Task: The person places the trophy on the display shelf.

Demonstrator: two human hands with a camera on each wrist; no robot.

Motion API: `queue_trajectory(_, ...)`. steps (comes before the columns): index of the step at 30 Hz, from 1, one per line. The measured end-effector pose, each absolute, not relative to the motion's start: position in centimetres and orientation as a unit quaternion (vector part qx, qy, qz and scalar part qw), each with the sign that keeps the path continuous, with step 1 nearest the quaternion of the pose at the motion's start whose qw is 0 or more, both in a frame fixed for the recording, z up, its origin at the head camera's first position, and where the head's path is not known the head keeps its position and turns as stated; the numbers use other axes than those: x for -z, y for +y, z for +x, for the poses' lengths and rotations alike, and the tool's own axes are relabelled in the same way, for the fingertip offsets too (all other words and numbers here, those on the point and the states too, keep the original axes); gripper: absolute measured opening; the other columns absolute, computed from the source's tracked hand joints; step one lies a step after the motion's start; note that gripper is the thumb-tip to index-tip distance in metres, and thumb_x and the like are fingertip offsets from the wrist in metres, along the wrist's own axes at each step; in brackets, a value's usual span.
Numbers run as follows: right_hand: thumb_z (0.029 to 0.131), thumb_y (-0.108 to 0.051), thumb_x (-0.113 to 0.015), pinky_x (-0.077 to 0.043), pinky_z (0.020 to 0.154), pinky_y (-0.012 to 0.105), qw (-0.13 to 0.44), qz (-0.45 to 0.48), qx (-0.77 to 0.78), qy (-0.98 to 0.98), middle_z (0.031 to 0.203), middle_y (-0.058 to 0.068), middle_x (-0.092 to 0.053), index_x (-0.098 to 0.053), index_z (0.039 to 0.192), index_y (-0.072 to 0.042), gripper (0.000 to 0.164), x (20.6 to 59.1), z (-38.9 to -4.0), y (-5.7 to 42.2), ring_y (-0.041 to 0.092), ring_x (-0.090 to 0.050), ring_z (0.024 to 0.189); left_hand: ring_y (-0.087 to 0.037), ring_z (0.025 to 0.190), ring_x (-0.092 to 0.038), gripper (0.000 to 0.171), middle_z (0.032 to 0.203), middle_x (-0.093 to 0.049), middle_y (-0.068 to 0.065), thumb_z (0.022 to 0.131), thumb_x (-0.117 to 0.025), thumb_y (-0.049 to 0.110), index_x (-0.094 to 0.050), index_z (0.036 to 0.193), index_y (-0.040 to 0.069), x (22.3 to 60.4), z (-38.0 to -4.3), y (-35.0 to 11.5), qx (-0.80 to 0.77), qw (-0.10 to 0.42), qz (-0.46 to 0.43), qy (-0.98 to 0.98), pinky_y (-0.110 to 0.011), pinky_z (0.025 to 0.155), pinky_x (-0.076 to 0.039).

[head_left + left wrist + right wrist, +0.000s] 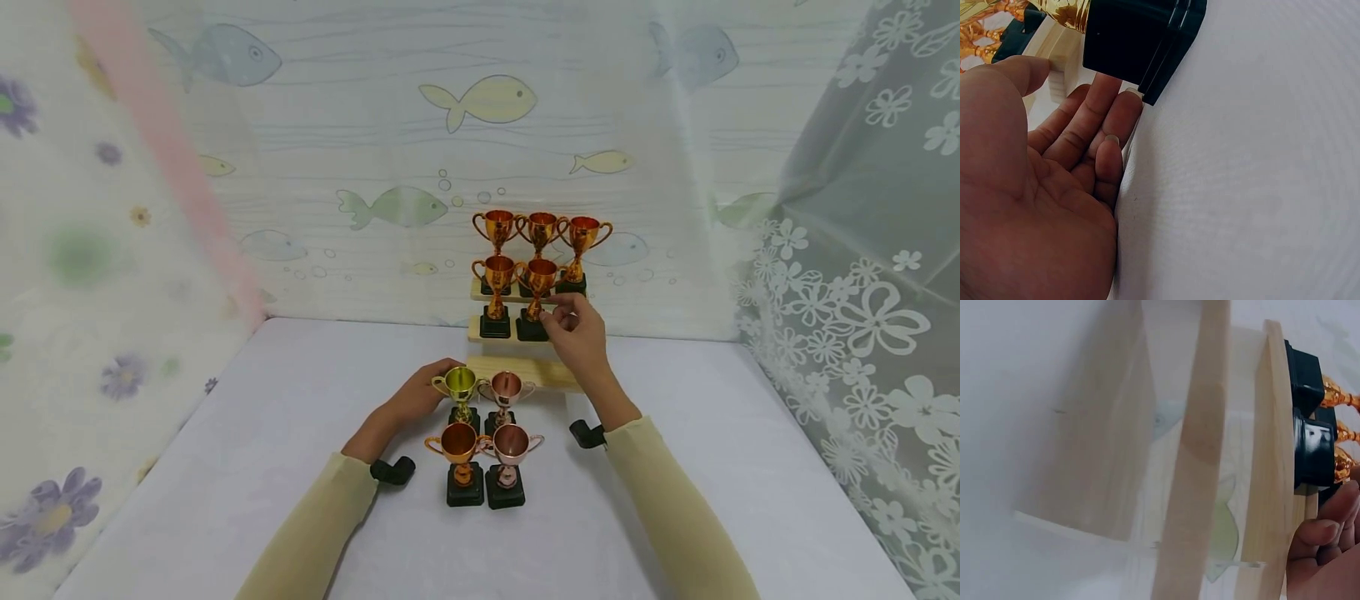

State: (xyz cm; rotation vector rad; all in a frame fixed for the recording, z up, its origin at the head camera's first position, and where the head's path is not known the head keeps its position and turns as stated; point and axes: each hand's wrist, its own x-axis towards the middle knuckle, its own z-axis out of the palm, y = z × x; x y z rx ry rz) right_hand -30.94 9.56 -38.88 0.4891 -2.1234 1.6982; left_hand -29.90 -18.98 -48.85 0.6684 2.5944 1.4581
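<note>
Glare or a label, it is unclear which, leaves a pale patch on the black base [1315, 447] nearest the right hand [583, 337]. The orange-gold trophy [536, 287] at that hand has a shiny flared cup, two looped handles and a knobbed stem above a square black foot. It stands at the right of the middle tier of a pale wooden stepped stand [551, 373], just beside a matching trophy [496, 287]; three similar top-tier trophies [581, 237] line the step above. The right hand is nearly closed, thumb and forefinger pinching low on the stem, the other fingers curled in.

The left hand [420, 393] is loosely open and holds nothing, its relaxed fingers at the black foot of a yellow-gold trophy [460, 383]; whether the fingertips touch that foot is hard to tell. This one stands on the white tabletop [585, 517], in front of the stand. Beside it is a copper-pink trophy [506, 387]; nearer the person are an orange trophy [458, 442] and, to its right, a pale rose trophy [511, 446], both upright.
</note>
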Motion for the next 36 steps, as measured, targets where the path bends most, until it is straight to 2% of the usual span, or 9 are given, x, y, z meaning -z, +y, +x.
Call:
queue_trajectory(3, 0.091, 0.002, -0.066, -0.038, 0.054, 0.021, 0.207, 0.168, -0.596, -0.757, 0.085, 0.021, -0.055, -0.063, 0.11, 0.011, 0.021, 38.7, -30.0, 9.6, 0.019, -0.045, 0.061, -0.022, 0.124, -0.055, 0.027, 0.124, -0.065, -0.001, 0.104, -0.052, 0.022, -0.063, 0.128, 0.015, 48.8, -29.8, -18.9, -0.48, 0.047, 0.216, 0.849, -0.05, 0.111, -0.037)
queue_trajectory(9, 0.091, 0.004, -0.065, -0.037, 0.054, 0.02, 0.206, 0.184, -0.583, -0.764, 0.078, 0.02, -0.057, -0.065, 0.101, 0.01, 0.012, 39.1, -28.8, 9.8, 0.021, -0.045, 0.061, -0.024, 0.126, -0.053, 0.029, 0.126, -0.064, -0.003, 0.105, -0.05, 0.024, -0.062, 0.129, 0.013, 48.7, -29.6, -18.9, -0.483, 0.046, 0.215, 0.848, -0.051, 0.111, -0.037)
queue_trajectory(20, 0.092, 0.004, -0.064, -0.038, 0.052, 0.023, 0.195, 0.236, -0.571, -0.761, 0.076, 0.021, -0.059, -0.066, 0.098, 0.007, 0.007, 39.6, -27.2, 10.0, 0.028, -0.047, 0.06, -0.022, 0.123, -0.055, 0.028, 0.124, -0.064, -0.002, 0.105, -0.05, 0.025, -0.063, 0.128, 0.014, 49.0, -29.7, -19.0, -0.484, 0.046, 0.219, 0.846, -0.05, 0.109, -0.038)
queue_trajectory(23, 0.093, 0.004, -0.063, -0.039, 0.052, 0.024, 0.158, 0.254, -0.569, -0.766, 0.079, 0.024, -0.061, -0.067, 0.1, 0.005, 0.008, 39.7, -27.1, 10.1, 0.022, -0.049, 0.06, -0.021, 0.122, -0.055, 0.027, 0.123, -0.064, -0.001, 0.105, -0.05, 0.026, -0.063, 0.126, 0.015, 49.0, -29.7, -18.9, -0.485, 0.048, 0.218, 0.846, -0.05, 0.109, -0.039)
queue_trajectory(28, 0.096, 0.003, -0.058, -0.044, 0.054, 0.025, 0.043, 0.311, -0.544, -0.778, 0.095, 0.027, -0.065, -0.067, 0.11, 0.002, 0.017, 40.0, -27.0, 10.3, 0.015, -0.051, 0.064, -0.022, 0.123, -0.055, 0.027, 0.124, -0.064, -0.001, 0.106, -0.049, 0.028, -0.063, 0.126, 0.016, 48.8, -29.5, -19.0, -0.483, 0.048, 0.22, 0.846, -0.049, 0.109, -0.038)
queue_trajectory(31, 0.095, 0.005, -0.058, -0.05, 0.06, 0.029, 0.009, 0.35, -0.522, -0.778, 0.106, 0.023, -0.065, -0.067, 0.111, 0.003, 0.019, 40.1, -27.0, 10.3, 0.019, -0.057, 0.074, -0.022, 0.123, -0.054, 0.027, 0.124, -0.064, -0.002, 0.106, -0.049, 0.028, -0.063, 0.126, 0.016, 48.6, -29.4, -19.0, -0.483, 0.048, 0.22, 0.846, -0.05, 0.11, -0.038)
queue_trajectory(36, 0.088, 0.012, -0.059, -0.056, 0.069, 0.035, -0.032, 0.399, -0.506, -0.764, 0.102, 0.014, -0.066, -0.069, 0.106, -0.001, 0.025, 40.2, -27.3, 10.2, 0.033, -0.063, 0.085, -0.022, 0.123, -0.054, 0.027, 0.125, -0.064, -0.002, 0.106, -0.049, 0.028, -0.063, 0.126, 0.016, 48.4, -29.3, -18.9, -0.476, 0.048, 0.216, 0.851, -0.049, 0.11, -0.038)
